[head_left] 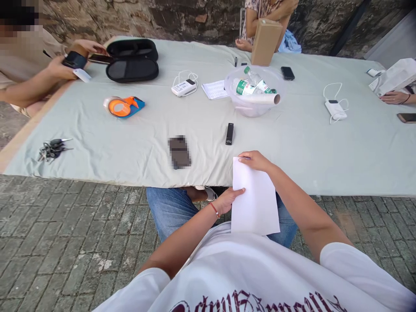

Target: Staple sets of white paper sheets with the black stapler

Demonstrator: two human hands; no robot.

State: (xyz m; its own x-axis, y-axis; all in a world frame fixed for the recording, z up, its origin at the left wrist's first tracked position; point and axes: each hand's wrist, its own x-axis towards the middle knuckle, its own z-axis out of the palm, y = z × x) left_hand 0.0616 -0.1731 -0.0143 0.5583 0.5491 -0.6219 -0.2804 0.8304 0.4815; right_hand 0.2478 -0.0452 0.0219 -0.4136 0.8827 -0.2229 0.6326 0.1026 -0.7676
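A sheet of white paper (255, 203) hangs between my two hands, partly over the table's front edge and above my lap. My left hand (228, 200) grips its left side, the thumb lying on top and the other fingers hidden beneath. At the top edge my right hand (255, 160) pinches the sheet near its upper left corner. A small black device (229, 134) lies on the cloth beyond the paper. Left of that is a dark, pixelated flat object (180, 151).
On the cloth-covered table (156, 143) are keys (53, 149), an orange-blue tape dispenser (123, 107), an open black case (132, 69), white devices with cables and a clear basin (253, 106) holding bottles. People sit at the left, the far side and the right.
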